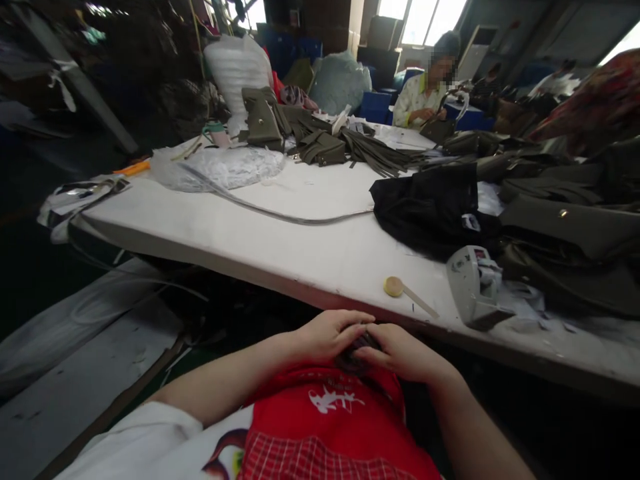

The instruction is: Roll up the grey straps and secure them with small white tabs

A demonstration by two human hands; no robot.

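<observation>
Close to my body, at the table's front edge, my left hand [334,335] and my right hand [403,348] meet around a small dark bundle [353,361]. Fingers of both hands curl over it, and most of it is hidden, so its kind cannot be made out. It sits just above my red apron [350,407]. Beyond my right hand, a yellow round tape roll [393,287] lies on the table with a strip of tape pulled out from it.
A white tape dispenser [473,283] stands on the white table [300,250], right of the tape roll. Behind it are a black cloth bag [430,203] and piled olive-grey bags [560,223]. Clear plastic [225,167] lies left. Across the table a co-worker [423,100] sits handling a dark bag.
</observation>
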